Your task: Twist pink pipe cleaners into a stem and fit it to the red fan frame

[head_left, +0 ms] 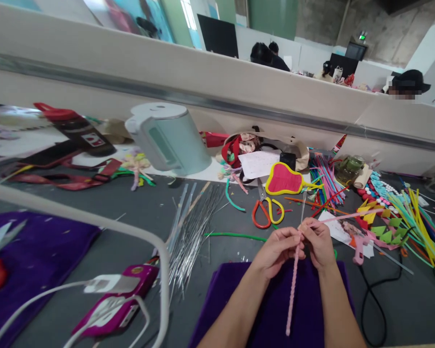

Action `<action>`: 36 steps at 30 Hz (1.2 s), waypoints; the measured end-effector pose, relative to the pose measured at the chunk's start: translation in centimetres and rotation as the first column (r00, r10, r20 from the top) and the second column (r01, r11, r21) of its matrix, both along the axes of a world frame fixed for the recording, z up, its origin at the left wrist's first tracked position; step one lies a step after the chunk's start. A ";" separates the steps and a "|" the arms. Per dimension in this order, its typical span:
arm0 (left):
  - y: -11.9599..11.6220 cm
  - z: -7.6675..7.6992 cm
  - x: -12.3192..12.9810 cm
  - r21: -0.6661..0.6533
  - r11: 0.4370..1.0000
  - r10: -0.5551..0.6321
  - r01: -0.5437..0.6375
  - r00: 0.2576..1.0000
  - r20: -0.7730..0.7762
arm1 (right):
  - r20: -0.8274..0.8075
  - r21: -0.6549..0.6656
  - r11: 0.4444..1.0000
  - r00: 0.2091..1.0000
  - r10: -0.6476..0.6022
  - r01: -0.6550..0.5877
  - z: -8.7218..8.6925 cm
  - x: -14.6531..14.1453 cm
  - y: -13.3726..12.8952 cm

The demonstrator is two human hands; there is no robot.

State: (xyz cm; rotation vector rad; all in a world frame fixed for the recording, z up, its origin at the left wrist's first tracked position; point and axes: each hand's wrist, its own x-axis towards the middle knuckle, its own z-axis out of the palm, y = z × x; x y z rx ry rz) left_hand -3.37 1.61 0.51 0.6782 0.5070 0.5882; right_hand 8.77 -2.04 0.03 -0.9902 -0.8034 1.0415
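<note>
My left hand (281, 246) is closed, its thumb and fingers pinching the upper end of a twisted pink pipe cleaner (293, 292). This knobbly length hangs down over the purple cloth (235, 295). Pressed close beside it, my right hand (317, 241) pinches the same spot. From between the fingers a loose pink strand (351, 215) runs off to the right, and thin wires (303, 205) stick up. Exactly how the strand goes round the wires is hidden by my fingertips. Just beyond my hands lie red-and-yellow-handled scissors (268, 210) and a green pipe cleaner (235, 236).
Loose metal wires (192, 241) spread to the left, near a magenta power strip (119, 299) with white cables. A pale blue kettle (170, 140) stands behind. On the right are a pink glue gun (360, 247) and bundled coloured pipe cleaners (420, 227). Other people sit beyond the partition.
</note>
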 end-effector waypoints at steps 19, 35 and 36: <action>0.1 0.0 0.2 0.052 0.997 0.060 -0.059 0.998 -0.015 | -0.007 0.053 0.999 1.000 -0.007 0.007 -0.4 -0.5 0.3; 0.5 -0.6 -0.4 -0.167 0.982 -0.071 0.087 0.993 0.095 | 0.098 0.052 0.995 0.992 0.078 -0.083 0.3 -0.5 0.1; 0.5 -0.6 -0.4 -0.171 0.981 -0.078 0.094 0.992 0.100 | 0.103 0.054 0.995 0.992 0.077 -0.083 0.3 -0.4 0.1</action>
